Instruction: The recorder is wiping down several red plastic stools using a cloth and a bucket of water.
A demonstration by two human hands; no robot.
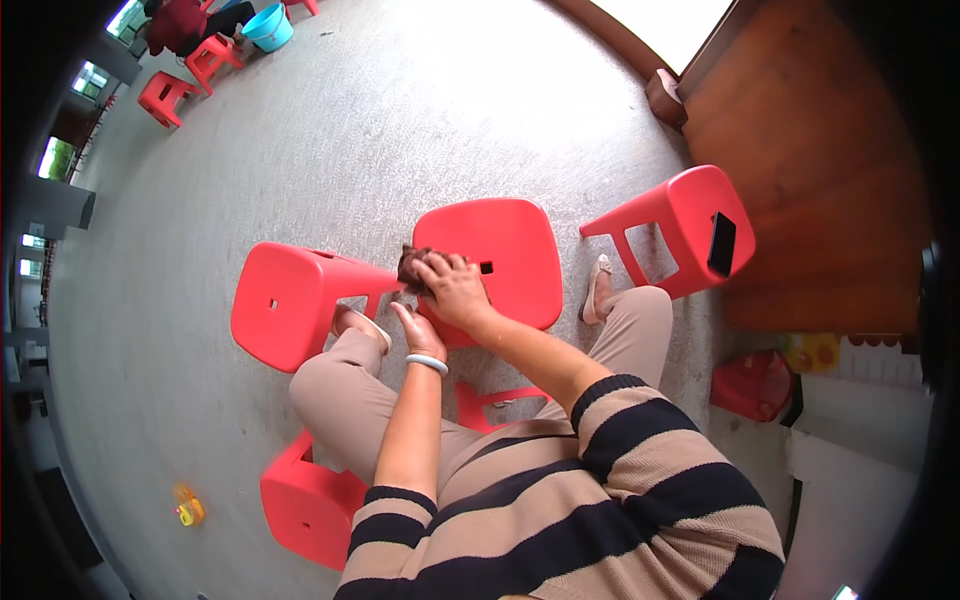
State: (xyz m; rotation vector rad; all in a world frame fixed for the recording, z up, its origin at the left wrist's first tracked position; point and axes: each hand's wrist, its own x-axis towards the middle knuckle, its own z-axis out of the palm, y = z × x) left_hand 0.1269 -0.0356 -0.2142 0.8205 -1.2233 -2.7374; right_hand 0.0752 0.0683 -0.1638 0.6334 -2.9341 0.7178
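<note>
Between my knees stands a red plastic stool (517, 232) with a small square hole in its seat. My right hand (452, 289) is closed over a crumpled dark brown cloth (414, 266) at the seat's left edge. Part of the cloth hangs past that edge. Just below, my left hand (421, 334) is at the near left corner of the stool, thumb spread outward and a pale bangle (427, 364) on the wrist. Its fingertips are partly hidden, so I cannot tell whether they grip the stool.
Left is another red stool (277, 307); a further one (311, 510) is behind it. At right, a stool (709, 202) bears a black phone (721, 244) beside a wooden panel (810, 187). A yellow bottle (189, 506) is on the floor. A person (176, 26) sits far off near a blue bucket (268, 30).
</note>
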